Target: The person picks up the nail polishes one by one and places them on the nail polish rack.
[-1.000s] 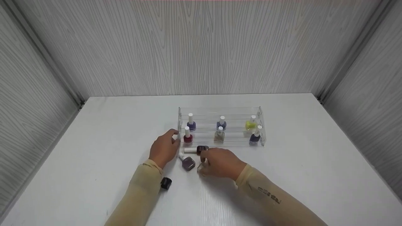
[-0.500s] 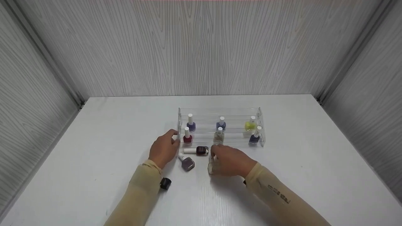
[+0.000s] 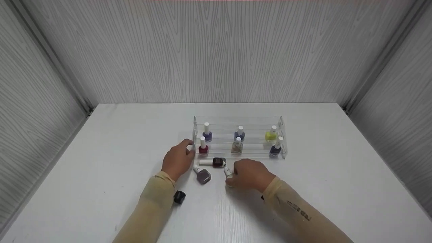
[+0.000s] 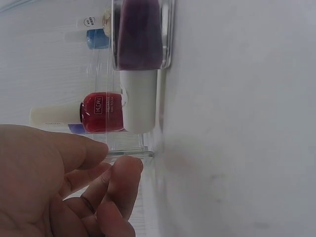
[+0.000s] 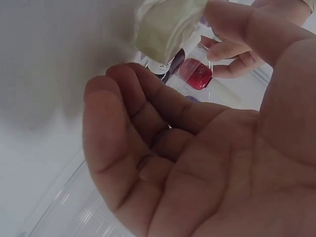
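My left hand (image 3: 177,160) pinches the left side panel of a clear acrylic rack (image 4: 129,154) between thumb and fingers. My right hand (image 3: 251,175) holds a pale, see-through nail polish bottle (image 5: 170,29) by thumb and fingertips, low over the table in front of the rack. Its white cap (image 3: 227,171) tilts toward the rack, and the hand hides most of the glass in the head view. Left of it lie a dark red nail polish bottle (image 3: 219,162) and a purple-grey one (image 3: 203,176), both on their sides.
Upright on the rack stand red (image 3: 203,150), beige (image 3: 237,147), dark blue (image 3: 275,150), violet (image 3: 207,136), blue (image 3: 239,135) and yellow (image 3: 270,135) nail polishes. A black object (image 3: 179,197) shows beside the left sleeve, a dark one (image 3: 262,197) beside the right. Grained panels enclose the white table.
My right hand has shifted right with the pale bottle, away from the two lying bottles, and the bottle's white cap has come into sight. My left hand stays at the rack.
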`<state>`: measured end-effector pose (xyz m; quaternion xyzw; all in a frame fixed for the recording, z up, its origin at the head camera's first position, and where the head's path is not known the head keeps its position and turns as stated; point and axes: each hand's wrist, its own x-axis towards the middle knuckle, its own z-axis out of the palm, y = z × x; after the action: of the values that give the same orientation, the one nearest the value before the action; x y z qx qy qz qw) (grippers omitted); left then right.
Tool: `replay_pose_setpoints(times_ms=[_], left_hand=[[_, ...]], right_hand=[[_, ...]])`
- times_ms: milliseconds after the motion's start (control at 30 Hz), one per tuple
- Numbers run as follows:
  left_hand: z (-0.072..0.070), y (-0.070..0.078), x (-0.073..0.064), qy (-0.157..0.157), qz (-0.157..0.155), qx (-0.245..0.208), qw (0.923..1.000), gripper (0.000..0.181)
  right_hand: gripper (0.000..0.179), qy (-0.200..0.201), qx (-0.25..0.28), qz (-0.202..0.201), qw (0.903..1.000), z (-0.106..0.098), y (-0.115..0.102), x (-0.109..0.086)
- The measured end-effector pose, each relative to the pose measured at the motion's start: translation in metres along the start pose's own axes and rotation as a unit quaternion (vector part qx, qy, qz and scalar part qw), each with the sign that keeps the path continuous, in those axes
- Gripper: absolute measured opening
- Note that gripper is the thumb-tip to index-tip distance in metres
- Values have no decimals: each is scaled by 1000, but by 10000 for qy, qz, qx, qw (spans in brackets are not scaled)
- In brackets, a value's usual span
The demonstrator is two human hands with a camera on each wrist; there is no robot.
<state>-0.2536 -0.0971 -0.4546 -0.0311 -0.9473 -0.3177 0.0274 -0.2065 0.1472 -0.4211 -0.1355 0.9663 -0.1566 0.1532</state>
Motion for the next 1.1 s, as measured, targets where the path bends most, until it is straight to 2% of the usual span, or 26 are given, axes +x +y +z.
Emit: replay_pose_setpoints(times_ms=[333,533,700,800,967,1100], left_hand=[[-1,-2,1,84,36,9,10000,32],[-1,-1,1,109,22,1,9999,31],[-1,0,-1,126,65,-44,9999,30],[0,1,-1,141,101,-55,9998,30],[1,0,-1,191,105,-62,9997,29],[2,-1,0,167,75,-93,9998,28]], right_hand=[[18,116,301,-144,9994,-3,12,-1],[21,214,413,-790,9958,-6,26,0],[15,333,397,-1485,9876,-13,41,-2],[12,425,780,-1692,9816,-21,49,-5],[16,845,1345,-1899,9689,-39,64,-10],[20,1257,1679,-1761,9618,-55,75,-16]])
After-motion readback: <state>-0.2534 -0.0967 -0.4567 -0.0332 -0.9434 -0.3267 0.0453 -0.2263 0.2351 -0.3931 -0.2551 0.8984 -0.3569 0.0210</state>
